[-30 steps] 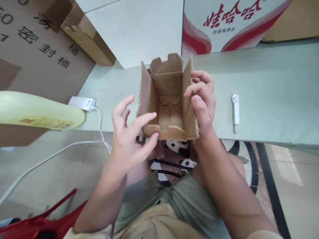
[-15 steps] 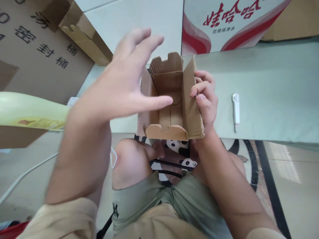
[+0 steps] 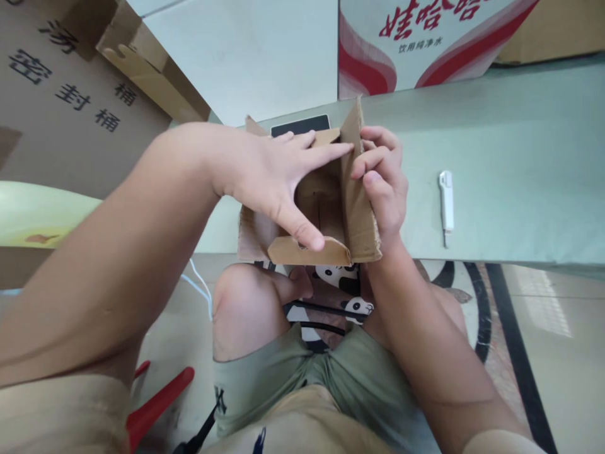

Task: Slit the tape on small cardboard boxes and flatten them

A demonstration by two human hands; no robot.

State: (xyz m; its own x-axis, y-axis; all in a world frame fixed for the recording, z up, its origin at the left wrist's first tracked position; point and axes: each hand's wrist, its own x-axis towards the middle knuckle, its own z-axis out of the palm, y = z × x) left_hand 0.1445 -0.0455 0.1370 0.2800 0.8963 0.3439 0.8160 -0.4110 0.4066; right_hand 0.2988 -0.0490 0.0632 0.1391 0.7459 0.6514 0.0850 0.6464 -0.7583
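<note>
L hand [image 3: 269,171] has dropped onto box [image 3: 326,205]; far flap [image 3: 326,136] now tipped inward. Head view: L fingers wide, thumb at near flap [image 3: 290,252], no grip; R hand [image 3: 385,183] curled, pinching right flap [image 3: 362,221]; box at table [image 3: 501,189] edge. Prob. folding flaps; next needs near flap in.

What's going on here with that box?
A person is handling an open cardboard box at the near edge of a green-covered table. The right hand holds its right-hand flap, while the left hand is spread across the open top, thumb at the near flap. The top isn't closed at this moment. A small white tool lies on the table to the right, with neither hand on it.
</note>
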